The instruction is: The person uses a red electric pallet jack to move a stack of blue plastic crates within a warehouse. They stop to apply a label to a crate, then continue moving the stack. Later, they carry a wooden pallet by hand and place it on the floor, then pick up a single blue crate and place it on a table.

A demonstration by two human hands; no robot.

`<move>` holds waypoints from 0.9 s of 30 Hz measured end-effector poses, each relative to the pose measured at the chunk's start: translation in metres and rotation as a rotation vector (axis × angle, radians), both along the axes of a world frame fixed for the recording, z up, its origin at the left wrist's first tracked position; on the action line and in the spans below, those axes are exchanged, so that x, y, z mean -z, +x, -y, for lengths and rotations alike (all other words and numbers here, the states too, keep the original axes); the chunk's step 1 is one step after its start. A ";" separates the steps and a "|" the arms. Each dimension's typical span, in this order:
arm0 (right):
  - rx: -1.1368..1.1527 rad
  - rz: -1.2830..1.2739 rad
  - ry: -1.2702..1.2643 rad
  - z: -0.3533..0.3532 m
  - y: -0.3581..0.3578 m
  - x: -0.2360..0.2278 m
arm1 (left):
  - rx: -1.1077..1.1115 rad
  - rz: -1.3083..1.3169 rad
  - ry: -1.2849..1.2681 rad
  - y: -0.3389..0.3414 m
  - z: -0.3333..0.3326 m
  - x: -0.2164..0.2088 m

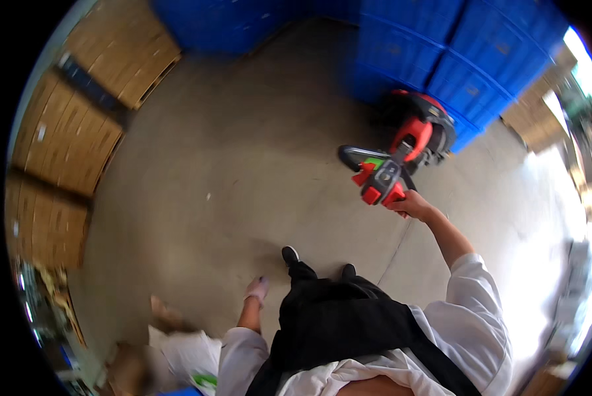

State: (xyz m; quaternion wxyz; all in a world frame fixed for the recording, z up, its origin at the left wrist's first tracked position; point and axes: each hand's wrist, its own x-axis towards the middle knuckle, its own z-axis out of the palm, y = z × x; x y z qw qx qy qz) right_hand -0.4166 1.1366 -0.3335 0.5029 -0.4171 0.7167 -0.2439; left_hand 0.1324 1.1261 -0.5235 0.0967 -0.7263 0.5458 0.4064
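Note:
My right hand is closed around one side of the red and black control handle, with the arm reaching forward. This handle belongs to a red and dark grey powered pallet truck, standing in front of the blue crates at the upper right. Low at my side hangs my left hand, away from the truck and near nothing. Its fingers are too smeared to make out, and a pale covering seems to be on it.
Stacked blue plastic crates rise ahead, with another blue stack farther left. Brown cartons on pallets line the left side. A blurred white and brown form lies at the lower left. More cartons stand at the right.

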 end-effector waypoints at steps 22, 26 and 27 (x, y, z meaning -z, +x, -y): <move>0.022 0.062 -0.073 -0.060 0.137 0.016 | -0.407 -0.095 0.140 0.298 -0.488 0.079; -0.008 0.114 -0.090 -0.063 0.223 0.001 | -0.098 0.164 0.037 0.402 -0.533 0.090; -0.008 0.106 -0.122 -0.066 0.256 -0.007 | -0.094 0.179 0.007 0.430 -0.535 0.091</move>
